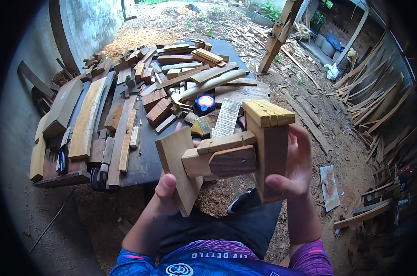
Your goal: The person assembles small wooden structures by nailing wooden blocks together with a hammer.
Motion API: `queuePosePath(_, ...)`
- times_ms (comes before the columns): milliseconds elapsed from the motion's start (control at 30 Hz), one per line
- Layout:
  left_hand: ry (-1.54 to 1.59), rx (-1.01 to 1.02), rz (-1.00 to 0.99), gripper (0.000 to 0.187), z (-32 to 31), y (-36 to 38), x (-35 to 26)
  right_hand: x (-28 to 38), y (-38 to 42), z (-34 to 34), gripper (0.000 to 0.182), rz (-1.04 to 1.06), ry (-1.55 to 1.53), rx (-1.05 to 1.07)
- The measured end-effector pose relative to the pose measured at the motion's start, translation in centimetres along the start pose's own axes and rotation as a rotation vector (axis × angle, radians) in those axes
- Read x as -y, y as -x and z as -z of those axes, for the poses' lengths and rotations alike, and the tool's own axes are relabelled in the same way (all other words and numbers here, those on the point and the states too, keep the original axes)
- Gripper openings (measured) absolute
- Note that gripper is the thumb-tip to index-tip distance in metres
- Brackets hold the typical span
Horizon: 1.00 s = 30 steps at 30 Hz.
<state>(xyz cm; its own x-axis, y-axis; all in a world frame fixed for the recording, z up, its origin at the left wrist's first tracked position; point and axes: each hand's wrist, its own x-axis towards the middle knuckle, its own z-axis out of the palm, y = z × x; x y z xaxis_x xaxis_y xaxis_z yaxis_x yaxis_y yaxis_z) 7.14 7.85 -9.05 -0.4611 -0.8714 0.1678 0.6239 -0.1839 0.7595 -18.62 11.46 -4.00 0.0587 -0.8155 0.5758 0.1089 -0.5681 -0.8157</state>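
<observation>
In front of my lap, a cluster of wooden pieces is held up between both hands. My left hand (165, 191) is closed on a flat tilted board (180, 168), with the thumb at its lower edge and the other fingers mostly hidden behind. My right hand (299, 168) grips an upright wooden block (275, 158), thumb on its near side; a yellowish piece (268, 114) lies across the top. Spanning the space between these are a pale block (195, 163), a dark brown block with angled corners (233, 162), and a thin strip (227, 141) lying over them.
Many wood offcuts (176, 73) cover the dark table (146, 163). A blue tape measure (204, 105) lies among them. Long planks (89, 120) rest on the left side. A wooden post (280, 37) stands beyond, and scrap strips (378, 101) lean at the right wall.
</observation>
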Motion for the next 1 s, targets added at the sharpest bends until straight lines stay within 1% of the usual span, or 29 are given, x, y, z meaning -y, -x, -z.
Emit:
queuePosePath(67, -0.067, 0.037, -0.034, 0.126, 1.2, -0.7, -0.8, -0.4, -0.7, -0.2, 0.092, -0.003, 0.008, -0.027)
queuePosePath(100, -0.283, -0.016, -0.106, 0.120, 1.5, -1.3, -1.7, -0.6, -1.4, -0.5, 0.090, -0.015, 0.017, -0.041)
queuePosePath(133, -0.496, -0.078, -0.183, 0.114, 1.3, -1.9, -2.7, -0.4, -2.4, -1.0, 0.078, 0.038, 0.064, -0.042)
queuePosePath(167, -0.588, -0.145, -0.372, 0.099, -0.1, -2.0, -3.5, -0.7, -3.3, -1.2, 0.078, 0.044, 0.059, -0.016)
queuePosePath(233, -1.208, -0.155, -0.683, 0.099, 0.5, -2.8, -5.6, -1.4, -4.8, -1.7, 0.068, 0.072, 0.235, -0.022)
queuePosePath(267, -1.449, -0.046, -0.769, 0.099, 0.0, -3.3, -6.9, -1.5, -5.7, -2.5, 0.064, 0.098, 0.329, -0.024)
queuePosePath(300, -1.734, 0.005, -0.730, 0.098, -0.9, -3.5, -7.5, -1.7, -6.6, -2.9, 0.064, 0.097, 0.322, 0.002)
queuePosePath(367, -1.693, -0.028, -0.656, 0.082, -0.9, -5.1, -6.5, -2.1, -8.2, -3.8, 0.065, 0.126, 0.479, 0.091)
queuePosePath(400, -1.694, -0.061, -0.653, 0.082, -0.3, -6.3, -6.0, -2.3, -8.9, -4.5, 0.064, 0.123, 0.484, 0.110)
queuePosePath(467, -1.351, -0.019, -0.384, 0.069, 1.6, -8.5, -5.2, -2.8, -9.9, -5.5, 0.064, 0.138, 0.490, 0.183)
queuePosePath(500, -1.348, -0.041, -0.390, 0.069, 2.5, -8.7, -4.8, -3.0, -10.5, -5.9, 0.064, 0.153, 0.506, 0.222)
queuePosePath(567, -1.258, -0.107, -0.666, 0.061, 3.7, -8.5, -3.6, -2.7, -11.3, -6.4, 0.065, 0.173, 0.541, 0.277)
queuePosePath(600, -1.338, -0.201, -0.719, 0.061, 4.1, -8.0, -3.2, -2.2, -11.5, -6.7, 0.066, 0.064, 0.534, 0.228)
queuePosePath(633, -1.324, -0.208, -0.710, 0.061, 5.1, -7.9, -3.1, -1.7, -11.7, -6.9, 0.067, -0.048, 0.526, 0.181)
queuePosePath(700, -1.548, -0.464, -0.854, 0.062, 8.0, -7.0, -3.4, -0.7, -13.1, -5.4, 0.066, -0.096, 0.558, 0.019)
queuePosePath(733, -1.465, -0.496, -0.753, 0.070, 8.8, -6.2, -3.7, -0.6, -14.0, -4.6, 0.064, -0.080, 0.601, -0.045)
queuePosePath(767, -1.461, -0.501, -0.745, 0.070, 8.9, -5.9, -3.7, -0.7, -14.8, -4.2, 0.063, -0.066, 0.643, -0.110)
queuePosePath(800, -1.256, -0.489, -0.741, 0.075, 8.8, -5.7, -3.7, -1.5, -15.8, -4.2, 0.063, -0.075, 0.644, -0.106)
queuePosePath(833, -1.054, -0.469, -0.732, 0.080, 8.6, -5.4, -3.6, -2.8, -17.1, -4.2, 0.062, 0.023, 0.838, -0.010)
queuePosePath(867, -1.002, -0.409, -0.682, 0.102, 8.2, -5.2, -3.4, -4.3, -18.2, -4.0, 0.060, 0.123, 1.030, 0.084)
queuePosePath(900, -1.003, -0.394, -0.678, 0.102, 7.9, -5.2, -2.8, -6.8, -18.8, -3.9, 0.059, 0.115, 1.075, 0.108)
queuePosePath(933, -0.935, -0.334, -0.671, 0.112, 7.7, -5.3, -2.2, -9.2, -19.4, -3.6, 0.055, 0.119, 1.101, 0.190)
queuePosePath(967, -0.866, -0.277, -0.663, 0.122, 7.6, -5.1, -1.6, -11.5, -19.7, -3.6, 0.051, 0.142, 1.188, 0.218)
queuePosePath(1000, -0.840, -0.246, -0.577, 0.126, 7.9, -4.8, -1.0, -13.2, -20.0, -3.5, 0.048, 0.160, 1.236, 0.257)
